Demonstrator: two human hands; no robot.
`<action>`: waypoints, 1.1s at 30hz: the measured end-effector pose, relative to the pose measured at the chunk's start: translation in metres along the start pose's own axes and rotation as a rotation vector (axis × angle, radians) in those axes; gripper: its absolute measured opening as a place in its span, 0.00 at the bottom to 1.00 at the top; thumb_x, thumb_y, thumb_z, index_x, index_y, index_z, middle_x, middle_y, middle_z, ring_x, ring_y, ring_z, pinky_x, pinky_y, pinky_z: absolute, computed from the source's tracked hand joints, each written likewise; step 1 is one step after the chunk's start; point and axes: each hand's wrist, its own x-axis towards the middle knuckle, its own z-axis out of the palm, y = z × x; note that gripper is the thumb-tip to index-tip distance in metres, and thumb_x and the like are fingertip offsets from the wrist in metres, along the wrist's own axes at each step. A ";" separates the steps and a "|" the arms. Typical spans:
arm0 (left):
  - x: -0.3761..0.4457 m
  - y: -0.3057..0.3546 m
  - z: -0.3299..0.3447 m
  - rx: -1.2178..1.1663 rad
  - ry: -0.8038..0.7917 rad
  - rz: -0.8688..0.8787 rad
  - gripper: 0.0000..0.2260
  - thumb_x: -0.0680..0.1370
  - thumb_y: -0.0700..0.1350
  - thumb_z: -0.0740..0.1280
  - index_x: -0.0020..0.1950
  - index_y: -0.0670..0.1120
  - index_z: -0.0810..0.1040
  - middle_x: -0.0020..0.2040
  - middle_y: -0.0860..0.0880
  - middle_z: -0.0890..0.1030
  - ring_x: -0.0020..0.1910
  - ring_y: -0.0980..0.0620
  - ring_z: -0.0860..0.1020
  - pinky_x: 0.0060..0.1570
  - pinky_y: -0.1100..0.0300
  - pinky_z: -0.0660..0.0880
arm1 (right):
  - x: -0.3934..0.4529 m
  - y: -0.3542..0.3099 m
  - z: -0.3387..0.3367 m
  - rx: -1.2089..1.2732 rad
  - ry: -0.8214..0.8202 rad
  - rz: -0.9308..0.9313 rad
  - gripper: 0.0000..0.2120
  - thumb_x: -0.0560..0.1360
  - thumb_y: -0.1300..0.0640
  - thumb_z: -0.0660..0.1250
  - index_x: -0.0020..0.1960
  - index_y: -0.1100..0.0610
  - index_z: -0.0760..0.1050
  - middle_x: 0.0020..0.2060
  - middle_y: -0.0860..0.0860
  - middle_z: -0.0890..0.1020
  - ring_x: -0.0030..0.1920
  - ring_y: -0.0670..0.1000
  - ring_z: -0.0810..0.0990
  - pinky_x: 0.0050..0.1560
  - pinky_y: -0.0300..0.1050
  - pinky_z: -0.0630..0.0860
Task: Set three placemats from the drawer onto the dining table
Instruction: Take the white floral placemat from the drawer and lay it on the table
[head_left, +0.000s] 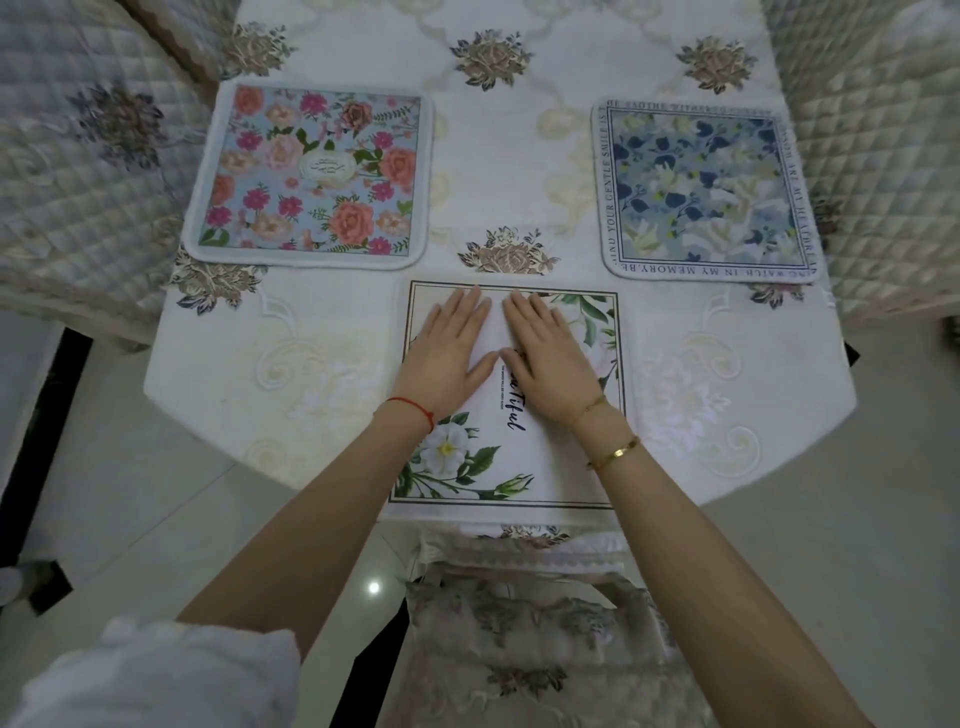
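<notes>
My white sleeve (150, 670) is closest, then a covered chair (535, 639) under the surface (218, 358). My left hand (447, 353) and right hand (550, 358) lie flat, fingers straight, pressing the white mat (524, 462) at the near edge — each grip released, grasping nothing. Beyond the white mat to the left lies the pink mat (311, 171); beyond it to the right, the blue mat (706, 192).

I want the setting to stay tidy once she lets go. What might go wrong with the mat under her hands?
1. The white mat reaches the table's near edge; it may slide off if brushed.
2. The left hand and right hand press flat on it; pulling back could drag it or wrinkle the tablecloth.
</notes>
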 end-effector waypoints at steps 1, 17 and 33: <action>-0.002 -0.003 0.001 0.010 0.010 -0.010 0.31 0.80 0.60 0.49 0.79 0.46 0.51 0.79 0.46 0.52 0.78 0.49 0.48 0.77 0.53 0.44 | -0.003 0.004 0.000 0.000 0.005 0.014 0.29 0.82 0.47 0.52 0.78 0.57 0.49 0.78 0.51 0.52 0.78 0.50 0.46 0.77 0.51 0.45; -0.086 -0.013 -0.010 -0.110 0.117 -0.062 0.27 0.80 0.50 0.62 0.76 0.42 0.60 0.77 0.44 0.60 0.77 0.46 0.56 0.77 0.52 0.50 | -0.083 0.009 -0.020 0.049 0.117 0.063 0.27 0.81 0.51 0.57 0.76 0.58 0.56 0.76 0.53 0.59 0.77 0.52 0.49 0.77 0.52 0.49; -0.130 -0.016 0.000 -0.138 0.004 -0.104 0.27 0.82 0.52 0.58 0.78 0.46 0.54 0.79 0.50 0.54 0.78 0.51 0.50 0.76 0.55 0.47 | -0.146 0.029 -0.007 0.073 0.037 0.162 0.27 0.82 0.50 0.56 0.77 0.55 0.54 0.77 0.50 0.56 0.77 0.50 0.51 0.77 0.52 0.50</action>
